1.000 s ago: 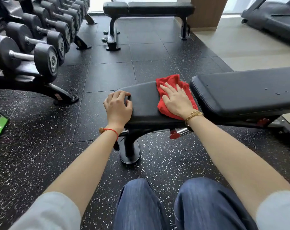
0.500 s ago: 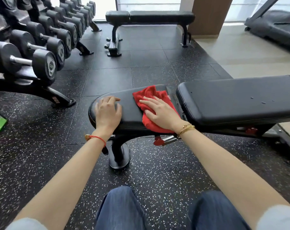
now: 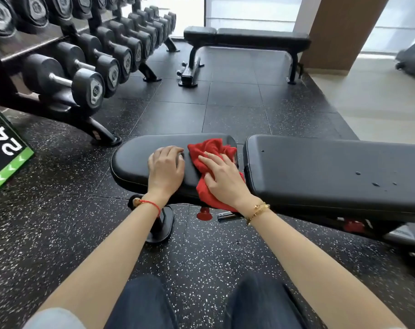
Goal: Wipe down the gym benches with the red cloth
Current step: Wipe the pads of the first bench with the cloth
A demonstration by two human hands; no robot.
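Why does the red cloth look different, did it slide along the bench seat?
Yes. The red cloth under the right hand slid left along the seat pad, away from the gap beside the long back pad, toward the left hand.

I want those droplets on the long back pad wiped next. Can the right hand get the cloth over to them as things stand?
Probably yes. The right hand presses the red cloth on the seat pad; the droplets lie uncovered on the adjacent back pad, nothing between, though it's a stretch rightward.

Red cloth (image 3: 212, 162) under right hand (image 3: 223, 179)
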